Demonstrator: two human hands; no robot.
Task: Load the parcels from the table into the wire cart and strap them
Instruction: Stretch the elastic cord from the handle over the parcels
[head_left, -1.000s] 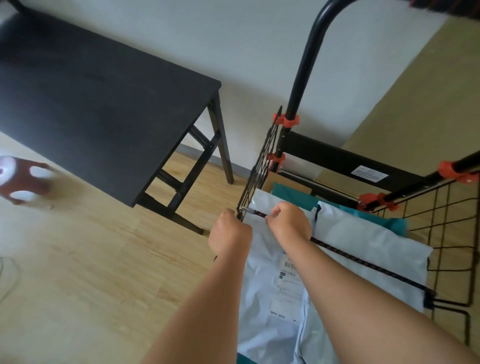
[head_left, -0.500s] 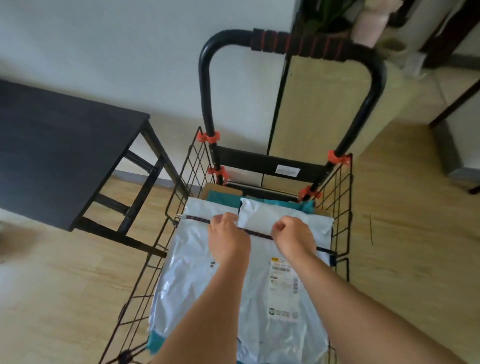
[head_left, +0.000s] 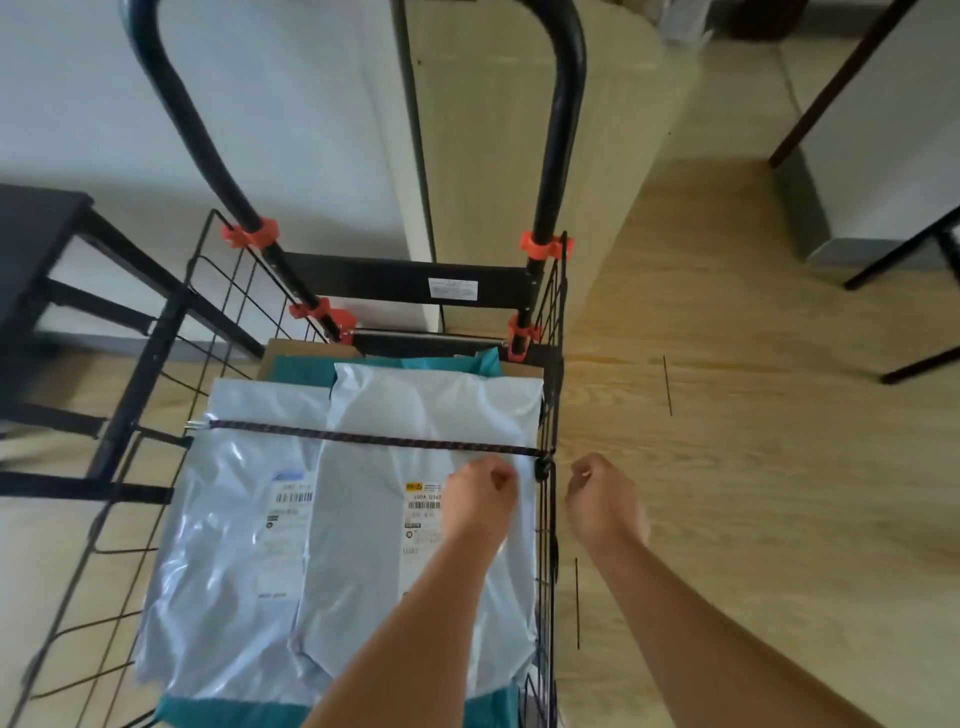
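Since both hands sit by the cart's 3 o'clock wall w/ the cord already across, the step in hand looks like seating and checking that end of the strap. Nearest, the left hand (head_left: 480, 493) is a loose fist over the 3 o'clock mailer (head_left: 431, 405), just short of the cord, nothing visible in it. The right hand (head_left: 602, 496) is clenched too, outside the wire wall and apart from it, nothing seen in it either.

Parcels are in the wire cart (head_left: 363, 275): two pale poly mailers on top, side by side, the 9 o'clock mailer (head_left: 234, 519) seemingly tucked under its neighbour's edge. The bungee cord (head_left: 374, 440) runs 9 to 3 o'clock over both, approx straight, looks taut. Its dark end fitting (head_left: 543, 465) sits on the 3 o'clock wall, and its metal hook (head_left: 196, 425) is at the 9 o'clock wall. Teal bags (head_left: 301, 371) and a cardboard box (head_left: 291, 348) show beneath toward 12 o'clock.

To do it well, IMO: pinch the fitting, tug inward, confirm it bites at a wire crossing, not on a free span where it can slide. Keep the face off the cord line, as a slipped hook snaps back. Mailers look slick, so a 2nd cord nearer 6 o'clock would help. The table (head_left: 31, 223) at 9 o'clock shows a corner only, so can't tell if more parcels wait.
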